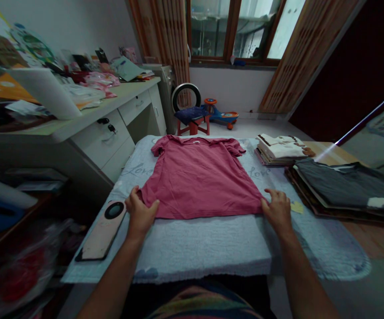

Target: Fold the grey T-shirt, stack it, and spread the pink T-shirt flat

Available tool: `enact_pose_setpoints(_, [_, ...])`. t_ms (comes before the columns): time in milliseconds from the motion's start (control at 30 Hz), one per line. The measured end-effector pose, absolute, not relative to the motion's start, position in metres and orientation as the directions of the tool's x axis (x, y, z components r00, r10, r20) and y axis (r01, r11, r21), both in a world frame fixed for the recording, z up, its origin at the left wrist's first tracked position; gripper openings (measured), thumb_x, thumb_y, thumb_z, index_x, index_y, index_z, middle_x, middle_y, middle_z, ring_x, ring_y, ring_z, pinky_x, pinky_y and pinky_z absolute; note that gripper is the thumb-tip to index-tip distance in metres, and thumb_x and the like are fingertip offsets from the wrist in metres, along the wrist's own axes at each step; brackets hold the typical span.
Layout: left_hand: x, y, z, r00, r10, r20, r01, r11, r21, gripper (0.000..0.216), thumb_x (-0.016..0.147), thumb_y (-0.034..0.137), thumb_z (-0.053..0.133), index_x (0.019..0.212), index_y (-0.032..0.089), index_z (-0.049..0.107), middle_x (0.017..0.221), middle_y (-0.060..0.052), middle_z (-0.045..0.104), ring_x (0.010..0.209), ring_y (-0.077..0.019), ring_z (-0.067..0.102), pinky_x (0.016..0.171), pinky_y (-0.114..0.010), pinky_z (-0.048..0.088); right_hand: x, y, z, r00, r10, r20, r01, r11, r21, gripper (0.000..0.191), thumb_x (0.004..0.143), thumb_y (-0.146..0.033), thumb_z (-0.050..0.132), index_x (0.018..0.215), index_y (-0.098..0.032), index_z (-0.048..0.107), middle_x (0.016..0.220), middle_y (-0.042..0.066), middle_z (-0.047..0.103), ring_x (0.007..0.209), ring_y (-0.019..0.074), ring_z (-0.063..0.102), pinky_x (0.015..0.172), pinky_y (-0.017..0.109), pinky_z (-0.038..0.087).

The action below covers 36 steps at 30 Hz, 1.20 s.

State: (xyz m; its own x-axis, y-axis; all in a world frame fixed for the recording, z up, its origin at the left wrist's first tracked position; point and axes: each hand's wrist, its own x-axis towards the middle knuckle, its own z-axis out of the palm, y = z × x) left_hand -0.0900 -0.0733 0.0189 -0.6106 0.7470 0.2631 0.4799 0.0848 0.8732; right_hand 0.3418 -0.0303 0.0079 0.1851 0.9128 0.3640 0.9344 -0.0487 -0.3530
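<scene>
A dark pink short-sleeved T-shirt (201, 177) lies spread out on a light blue cloth (208, 243) printed with the word "Love", its collar at the far side and its hem towards me. My left hand (141, 213) holds the hem's left corner, thumb pointing inward over the fabric. At the right corner of the hem, my right hand (278, 210) has the edge of the shirt between thumb and fingers. The fabric between both hands lies mostly flat, with slight creases. Just left of my left hand, a pale phone (103, 232) with a round black camera ring rests on the cloth.
To the right are a folded white garment stack (280, 148) and a dark grey garment stack (347, 181). A small yellow piece (297, 207) lies beside my right hand. A cluttered desk (112, 110) stands left; a red stool (193, 126) and a toy car (223, 116) are beyond.
</scene>
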Motion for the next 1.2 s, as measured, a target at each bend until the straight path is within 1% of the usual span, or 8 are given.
enact_pose_setpoints(67, [-0.077,-0.080,0.019,-0.442,0.772,0.456,0.779,0.079,0.622,0.073,0.070,0.020,0.075,0.136,0.017,0.045,0.145,-0.019,0.035,0.139,-0.0397,0.030,0.113,-0.061,0.025,0.328,-0.034,0.010,0.015,0.935,0.354,0.922,0.124,-0.367,0.022,0.083,-0.027,0.051,0.097,-0.018,0.065,0.100,0.013,0.062,0.099,0.0277,0.055,0.091,0.041,0.041])
enact_pose_setpoints(133, [-0.063,-0.085,0.021,-0.194,0.848,0.493,0.891,-0.058,0.450,0.050,0.079,0.019,0.066,0.128,0.020,0.055,0.142,-0.016,0.040,0.135,-0.0365,0.035,0.113,-0.058,0.027,0.311,-0.039,0.013,-0.202,0.938,0.281,0.841,0.313,-0.441,0.013,0.085,-0.024,0.051,0.086,-0.021,0.063,0.090,0.008,0.061,0.090,0.0232,0.055,0.085,0.037,0.043])
enact_pose_setpoints(233, [-0.043,-0.089,0.023,0.269,0.913,0.307,0.826,-0.383,0.415,0.020,0.086,0.017,0.058,0.104,0.022,0.065,0.118,-0.008,0.058,0.114,-0.0263,0.052,0.102,-0.044,0.042,0.288,-0.047,0.016,-0.419,0.890,0.180,0.748,0.450,-0.487,0.010,0.084,-0.020,0.054,0.086,-0.021,0.063,0.091,0.006,0.060,0.087,0.0207,0.054,0.081,0.034,0.043])
enact_pose_setpoints(333, [-0.028,-0.088,0.023,0.488,0.865,0.117,0.751,-0.484,0.450,0.023,0.084,0.020,0.062,0.107,0.023,0.063,0.116,-0.006,0.059,0.109,-0.0237,0.054,0.097,-0.039,0.045,0.273,-0.051,0.013,-0.474,0.871,0.129,0.766,0.480,-0.427,0.029,0.077,-0.013,0.058,0.104,-0.022,0.066,0.107,0.007,0.061,0.099,0.0227,0.052,0.089,0.036,0.041])
enact_pose_setpoints(467, [-0.018,-0.077,0.024,0.472,0.880,0.049,0.809,-0.455,0.373,0.031,0.085,0.024,0.062,0.116,0.022,0.059,0.118,-0.007,0.059,0.110,-0.0243,0.053,0.097,-0.039,0.044,0.267,-0.048,0.006,-0.470,0.878,0.091,0.807,0.469,-0.358,0.045,0.075,-0.008,0.056,0.117,-0.023,0.065,0.115,0.008,0.059,0.106,0.0239,0.049,0.093,0.037,0.039])
enact_pose_setpoints(700, [-0.012,-0.058,0.027,0.506,0.863,0.016,0.843,-0.498,0.202,0.030,0.087,0.008,0.047,0.109,0.021,0.061,0.103,-0.006,0.063,0.098,-0.0219,0.057,0.086,-0.034,0.046,0.265,-0.033,0.007,-0.496,0.861,0.111,0.804,0.504,-0.317,0.035,0.077,-0.005,0.053,0.106,-0.019,0.068,0.105,0.008,0.062,0.101,0.0216,0.052,0.091,0.034,0.039])
enact_pose_setpoints(867, [-0.004,-0.055,0.024,0.443,0.896,0.017,0.890,-0.442,0.117,0.028,0.092,0.009,0.043,0.109,0.021,0.062,0.101,-0.007,0.063,0.094,-0.0225,0.059,0.078,-0.033,0.046,0.264,-0.028,0.002,-0.479,0.865,0.150,0.817,0.501,-0.286,0.026,0.080,-0.005,0.052,0.095,-0.018,0.068,0.098,0.007,0.063,0.094,0.0208,0.054,0.087,0.032,0.040])
enact_pose_setpoints(1200, [-0.001,-0.030,0.023,0.288,0.954,0.086,0.917,-0.301,0.261,0.025,0.085,0.006,0.044,0.097,0.019,0.062,0.096,-0.008,0.066,0.095,-0.0211,0.061,0.085,-0.031,0.045,0.257,-0.023,-0.007,-0.410,0.876,0.255,0.869,0.460,-0.182,0.022,0.087,-0.007,0.046,0.098,-0.018,0.062,0.096,0.009,0.065,0.090,0.0228,0.054,0.083,0.033,0.038])
